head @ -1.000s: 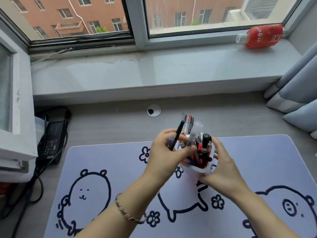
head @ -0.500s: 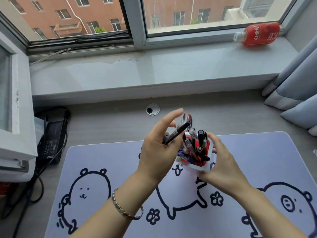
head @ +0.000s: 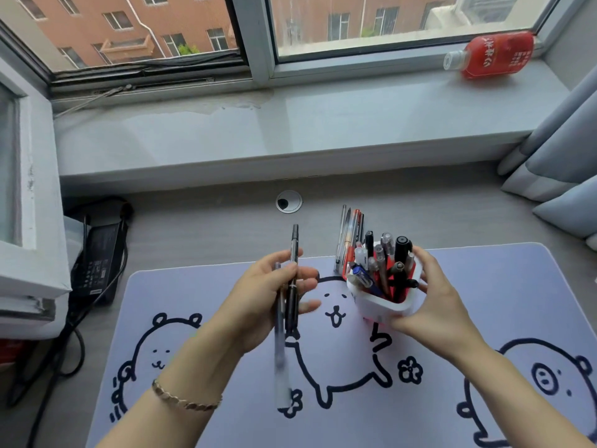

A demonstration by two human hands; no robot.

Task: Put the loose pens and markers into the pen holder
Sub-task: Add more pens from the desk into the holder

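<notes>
The white pen holder [head: 386, 302], already crowded with pens and markers, sat cupped in the right hand [head: 429, 305], whose fingers wrapped around its far side. To its left, the left hand [head: 268, 299] pinched a black pen [head: 293, 286] and a clear pen [head: 280, 344] together; these two evidently remained to go in. Several pens [head: 349, 237] beyond the holder looked loose on the desk, though that was uncertain.

Only one label shows — white characters on the red bottle [head: 494, 54] on the windowsill [head: 290, 130], too blurred to read.
</notes>
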